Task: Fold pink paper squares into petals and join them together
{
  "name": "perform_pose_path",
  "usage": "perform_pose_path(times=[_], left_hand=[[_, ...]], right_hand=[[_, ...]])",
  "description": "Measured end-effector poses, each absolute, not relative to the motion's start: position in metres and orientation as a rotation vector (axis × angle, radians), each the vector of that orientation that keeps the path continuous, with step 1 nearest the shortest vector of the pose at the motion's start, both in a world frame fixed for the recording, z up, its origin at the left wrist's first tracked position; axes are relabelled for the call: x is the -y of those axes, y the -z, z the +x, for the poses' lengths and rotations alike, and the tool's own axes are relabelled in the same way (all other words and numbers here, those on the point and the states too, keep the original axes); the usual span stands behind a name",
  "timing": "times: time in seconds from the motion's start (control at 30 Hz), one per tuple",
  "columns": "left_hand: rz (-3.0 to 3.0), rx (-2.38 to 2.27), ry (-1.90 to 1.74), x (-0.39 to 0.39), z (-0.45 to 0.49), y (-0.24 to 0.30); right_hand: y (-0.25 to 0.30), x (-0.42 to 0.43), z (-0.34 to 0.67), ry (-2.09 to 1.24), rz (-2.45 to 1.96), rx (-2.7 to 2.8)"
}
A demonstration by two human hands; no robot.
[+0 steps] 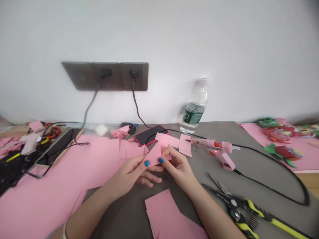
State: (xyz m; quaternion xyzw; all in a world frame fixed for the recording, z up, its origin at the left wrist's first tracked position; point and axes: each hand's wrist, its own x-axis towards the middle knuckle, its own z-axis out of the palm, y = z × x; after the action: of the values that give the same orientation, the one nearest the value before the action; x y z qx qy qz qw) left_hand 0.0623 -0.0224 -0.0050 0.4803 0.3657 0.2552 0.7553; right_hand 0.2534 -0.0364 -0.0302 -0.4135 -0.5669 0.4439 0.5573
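Observation:
Between both hands is a folded piece of pink paper (155, 154), held above the grey table mat (119, 212). My left hand (133, 172) pinches its left part with the thumb on top, the other fingers stretched out below. On the right side, my right hand (178, 162) grips the paper between thumb and curled fingers. Below the hands lies a stack of pink paper squares (166, 212). Behind them are loose pink pieces (136, 152) and a phone in a pink case (151, 134). A pink glue gun (218, 147) rests to the right.
Yellow-and-black pliers (234, 202) lie open at the right. A water bottle (194, 109) leans near the wall. Large pink sheets (50, 196) and another phone (59, 146) are at left. Paper flowers (286, 152) sit far right. Black cords run from the wall sockets (107, 76).

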Motion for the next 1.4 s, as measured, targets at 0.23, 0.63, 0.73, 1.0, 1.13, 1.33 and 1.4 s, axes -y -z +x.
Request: perform_pose_path(times=[0.23, 0.63, 0.73, 1.0, 1.13, 1.33, 1.4], left_hand=[[0.812, -0.743, -0.564, 0.023, 0.067, 0.000], [0.969, -0.774, -0.487, 0.025, 0.064, 0.006], [0.934, -0.758, -0.475, 0.027, 0.064, 0.005], [0.860, -0.677, -0.417, 0.024, 0.060, -0.001], [0.873, -0.673, -0.404, 0.023, 0.059, 0.000], [0.901, -0.701, -0.329, 0.025, 0.057, -0.001], [0.911, -0.697, -0.314, 0.024, 0.058, -0.001]], right_hand=[[0.034, 0.034, 0.253, -1.120, -1.042, 1.193], [0.030, 0.036, 0.252, -1.243, -0.973, 1.101], [0.029, 0.037, 0.251, -1.228, -1.004, 1.131], [0.024, 0.037, 0.250, -1.186, -0.969, 1.143], [0.024, 0.038, 0.250, -1.174, -0.963, 1.153], [0.020, 0.039, 0.252, -1.151, -1.029, 1.186], [0.021, 0.039, 0.253, -1.134, -1.040, 1.198]])
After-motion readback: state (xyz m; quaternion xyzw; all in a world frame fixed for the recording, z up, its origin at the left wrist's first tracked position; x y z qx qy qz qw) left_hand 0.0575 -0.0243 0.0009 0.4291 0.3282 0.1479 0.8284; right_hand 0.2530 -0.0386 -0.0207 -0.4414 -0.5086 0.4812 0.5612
